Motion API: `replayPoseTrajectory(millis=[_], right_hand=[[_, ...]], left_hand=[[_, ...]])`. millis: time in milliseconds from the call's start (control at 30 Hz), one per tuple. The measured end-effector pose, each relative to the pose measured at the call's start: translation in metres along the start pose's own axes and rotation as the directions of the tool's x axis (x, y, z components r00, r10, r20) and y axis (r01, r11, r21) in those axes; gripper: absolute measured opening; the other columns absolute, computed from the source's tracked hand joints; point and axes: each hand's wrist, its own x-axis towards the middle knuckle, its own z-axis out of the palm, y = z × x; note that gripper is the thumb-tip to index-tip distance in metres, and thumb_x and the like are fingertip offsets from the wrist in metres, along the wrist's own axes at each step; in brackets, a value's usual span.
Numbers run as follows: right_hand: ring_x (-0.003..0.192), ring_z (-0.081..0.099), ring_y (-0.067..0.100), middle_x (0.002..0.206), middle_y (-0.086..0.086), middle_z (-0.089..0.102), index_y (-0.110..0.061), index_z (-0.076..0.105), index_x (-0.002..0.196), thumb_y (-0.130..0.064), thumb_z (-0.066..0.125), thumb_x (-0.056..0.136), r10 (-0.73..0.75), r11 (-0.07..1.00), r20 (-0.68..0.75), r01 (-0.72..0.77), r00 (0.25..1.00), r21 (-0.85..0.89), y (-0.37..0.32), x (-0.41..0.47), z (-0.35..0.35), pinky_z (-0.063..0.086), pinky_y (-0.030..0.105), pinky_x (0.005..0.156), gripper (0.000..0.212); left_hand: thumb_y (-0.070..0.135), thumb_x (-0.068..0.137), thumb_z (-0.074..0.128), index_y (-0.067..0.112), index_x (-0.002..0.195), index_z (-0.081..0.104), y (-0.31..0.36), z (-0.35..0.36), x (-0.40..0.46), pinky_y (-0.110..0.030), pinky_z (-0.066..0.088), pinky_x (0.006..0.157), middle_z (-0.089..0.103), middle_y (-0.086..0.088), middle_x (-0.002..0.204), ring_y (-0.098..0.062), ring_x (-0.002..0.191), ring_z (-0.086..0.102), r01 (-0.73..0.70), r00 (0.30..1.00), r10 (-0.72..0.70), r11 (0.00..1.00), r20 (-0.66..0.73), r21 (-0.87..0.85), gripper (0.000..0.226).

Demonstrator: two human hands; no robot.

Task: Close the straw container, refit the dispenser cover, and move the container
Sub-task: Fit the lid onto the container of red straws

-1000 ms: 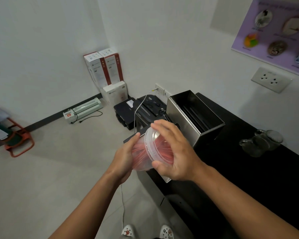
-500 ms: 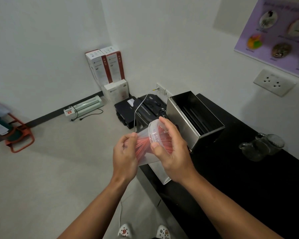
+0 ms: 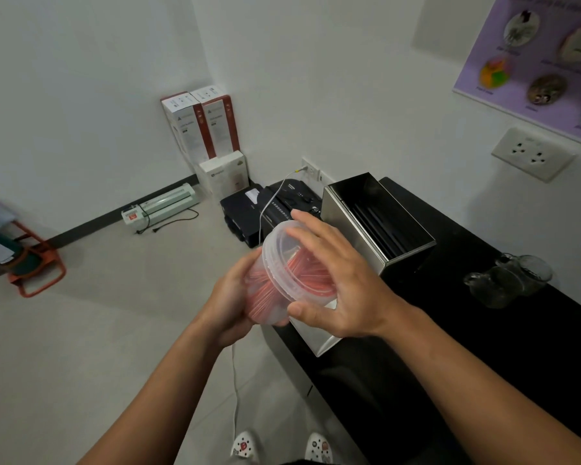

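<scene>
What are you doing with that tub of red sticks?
A person holds a clear tub of red straws in the air, tipped sideways. The left hand cups its bottom and the right hand presses the lid onto its mouth. The metal straw box on the black counter is open, with no cover on.

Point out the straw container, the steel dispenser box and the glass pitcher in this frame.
straw container [image 3: 269, 297]: head view, on the clear side wall over the red straws.
steel dispenser box [image 3: 349, 226]: head view, on its shiny left outer wall.
glass pitcher [image 3: 503, 285]: head view, on the middle of its body.
</scene>
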Motion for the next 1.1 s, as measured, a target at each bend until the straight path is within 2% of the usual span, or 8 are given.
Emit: replayPoseTrajectory(millis=[100,300,500,667,767,867,933,1100], right_hand=[[0.152,0.036,0.025,0.167,0.004,0.032,-0.013,0.040,0.157,-0.057,0.069,0.084,-0.036,0.999,-0.047,0.037,0.998,0.021,0.001,0.003,0.003,0.040,0.052,0.114,0.090],[0.146,0.046,0.023,0.158,0.010,0.047,-0.006,0.054,0.148,-0.048,0.071,0.079,0.027,0.995,-0.208,-0.007,0.978,0.099,0.003,0.000,0.016,0.042,0.051,0.114,0.083],[0.146,0.047,0.022,0.156,0.009,0.050,-0.006,0.057,0.144,-0.043,0.073,0.078,0.115,0.974,-0.248,-0.060,0.962,0.219,0.003,-0.006,0.030,0.043,0.052,0.114,0.078],[0.145,0.047,0.020,0.156,0.004,0.051,-0.009,0.057,0.145,-0.045,0.073,0.079,0.213,0.952,-0.272,-0.137,0.938,0.273,0.000,-0.013,0.045,0.044,0.051,0.114,0.078],[0.146,0.046,0.017,0.158,0.001,0.049,-0.017,0.056,0.147,-0.048,0.073,0.079,0.283,0.929,-0.259,-0.197,0.924,0.313,-0.007,-0.015,0.049,0.043,0.050,0.114,0.077],[0.149,0.038,0.006,0.161,-0.011,0.042,-0.032,0.050,0.150,-0.054,0.072,0.079,0.328,0.925,-0.181,-0.276,0.927,0.262,-0.013,-0.011,0.042,0.039,0.043,0.118,0.077],[0.150,0.032,0.002,0.164,-0.015,0.036,-0.032,0.046,0.154,-0.060,0.072,0.080,0.329,0.932,-0.111,-0.304,0.938,0.195,-0.015,-0.007,0.032,0.036,0.038,0.120,0.082],[0.155,0.026,0.009,0.167,-0.009,0.031,-0.025,0.040,0.158,-0.057,0.073,0.085,0.186,0.978,-0.036,-0.182,0.982,0.098,-0.018,0.001,0.013,0.033,0.040,0.122,0.086]], left_hand=[[0.070,0.075,0.073,0.017,0.126,0.074,0.001,0.000,0.002,-0.045,0.059,0.065,0.074,-0.020,0.106,-0.035,0.084,0.072,0.013,0.998,-0.013,1.000,0.059,-0.011,0.073],[0.062,0.090,0.059,0.017,0.117,0.079,-0.014,0.007,0.002,-0.048,0.061,0.064,0.076,-0.028,0.108,-0.047,0.086,0.073,-0.079,0.985,0.078,0.997,-0.152,-0.002,0.056],[0.065,0.078,0.065,0.030,0.096,0.084,-0.029,0.010,-0.002,-0.060,0.063,0.063,0.082,-0.015,0.093,-0.043,0.073,0.079,-0.155,0.926,0.156,0.987,-0.345,0.030,0.044],[0.059,0.090,0.056,0.033,0.087,0.085,-0.035,0.007,-0.006,-0.049,0.063,0.051,0.082,-0.010,0.081,-0.042,0.064,0.078,-0.176,0.884,0.197,0.980,-0.424,0.089,0.039],[0.059,0.092,0.055,0.030,0.082,0.084,-0.037,0.007,-0.008,-0.051,0.063,0.048,0.081,-0.008,0.077,-0.041,0.064,0.078,-0.208,0.856,0.239,0.971,-0.458,0.119,0.041],[0.055,0.095,0.053,0.032,0.088,0.084,-0.034,0.006,-0.006,-0.060,0.064,0.058,0.082,-0.006,0.081,-0.035,0.067,0.080,-0.215,0.875,0.239,0.971,-0.422,0.104,0.040],[0.055,0.096,0.054,0.031,0.094,0.085,-0.030,0.004,-0.005,-0.062,0.064,0.068,0.083,-0.010,0.092,-0.036,0.077,0.081,-0.179,0.905,0.192,0.981,-0.380,0.069,0.039],[0.049,0.106,0.047,0.024,0.107,0.083,-0.011,-0.003,-0.004,-0.056,0.063,0.074,0.079,-0.025,0.110,-0.045,0.093,0.077,-0.147,0.958,0.165,0.985,-0.234,0.092,0.044]])
